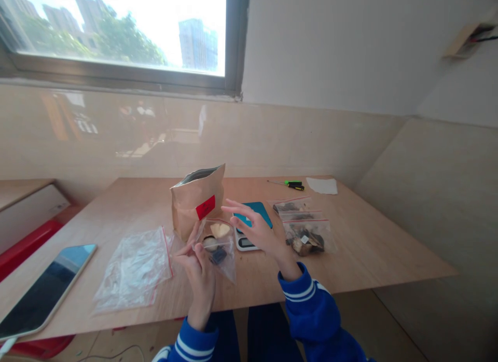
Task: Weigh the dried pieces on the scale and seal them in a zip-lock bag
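Left grip (200, 271): narrow, fingers and thumb closed on the left side of a clear zip bag (226, 268), just below the centre of the frame.
Right grip (257, 231): wide, fingers stretched toward the left and thumb held apart, above the scale; whether the thumb meets the bag's edge, I cannot tell.
Zip bag: tilted, right of the left hand and just beside the scale; pale pieces (220, 230) show toward its top and a dark piece (218, 255) lower down.
Scale (245, 243): centre of the frame, white body with a small display in front and a blue top, partly hidden by the right hand.
Paper pouch (187, 209): brown, upright behind the left hand, mouth open, a red label (205, 207) on its front.
Filled bags (307, 238): right of centre, clear with red seal lines, set one behind another; the nearest holds brown and dark pieces and a small white packet (304, 239).
Flat bags (132, 268): lower left, clear, lying in a loose pile near the pouch.
Phone (49, 292): far lower left, dark screen up, white cable (8, 345) at its near end.
Screwdrivers (294, 185): beyond the filled bags, handles green and black-yellow, beside a white sheet (322, 185).
Desk (373, 248): pale wood, carrying all these things, below the window (116, 69) at upper left.
Sleeves (317, 310): blue, white-striped cuffs, bottom of the frame.
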`<state>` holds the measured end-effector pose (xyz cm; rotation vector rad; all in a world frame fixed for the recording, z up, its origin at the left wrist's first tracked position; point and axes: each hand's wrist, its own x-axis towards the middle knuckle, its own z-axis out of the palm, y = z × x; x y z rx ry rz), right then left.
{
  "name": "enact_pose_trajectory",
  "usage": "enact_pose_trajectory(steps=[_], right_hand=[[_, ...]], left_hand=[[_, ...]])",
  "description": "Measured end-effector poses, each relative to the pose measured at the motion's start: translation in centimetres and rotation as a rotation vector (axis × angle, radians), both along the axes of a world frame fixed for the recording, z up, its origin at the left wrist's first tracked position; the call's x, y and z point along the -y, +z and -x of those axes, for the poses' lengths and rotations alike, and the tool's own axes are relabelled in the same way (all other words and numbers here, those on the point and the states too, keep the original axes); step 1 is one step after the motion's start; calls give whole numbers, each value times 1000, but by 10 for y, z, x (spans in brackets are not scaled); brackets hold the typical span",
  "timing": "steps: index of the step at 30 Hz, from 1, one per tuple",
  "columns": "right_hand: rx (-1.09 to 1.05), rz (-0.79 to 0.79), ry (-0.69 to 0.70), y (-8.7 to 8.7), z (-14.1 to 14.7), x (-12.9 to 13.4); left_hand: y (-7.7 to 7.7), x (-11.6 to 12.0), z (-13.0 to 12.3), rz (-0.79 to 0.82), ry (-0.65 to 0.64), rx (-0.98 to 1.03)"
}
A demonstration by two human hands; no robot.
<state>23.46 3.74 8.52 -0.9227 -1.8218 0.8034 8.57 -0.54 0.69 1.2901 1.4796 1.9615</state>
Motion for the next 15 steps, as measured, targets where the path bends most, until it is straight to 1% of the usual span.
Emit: enact_pose_trajectory(steps=[2,5,7,9,11,13,15], right_hand=[[-53,68,-44,-6,-1,11],[-114,234,-140,-29,0,27],[-145,338,-141,-44,6,38],[-220,381,-128,-52,14,47],[-343,372,-131,-53,21,54],[-459,340,-149,-47,22,60],[-525,307,-186,-40,17,67]], left_hand=[[1,1,0,-7,23,-27],[5,4,-2,-37,62,-13],[8,7,-7,-58,75,25],[11,12,-15,-82,48,81],[11,16,-22,-127,-36,112],[9,21,-25,-198,-135,105],[7,24,-24,-229,-166,100]])
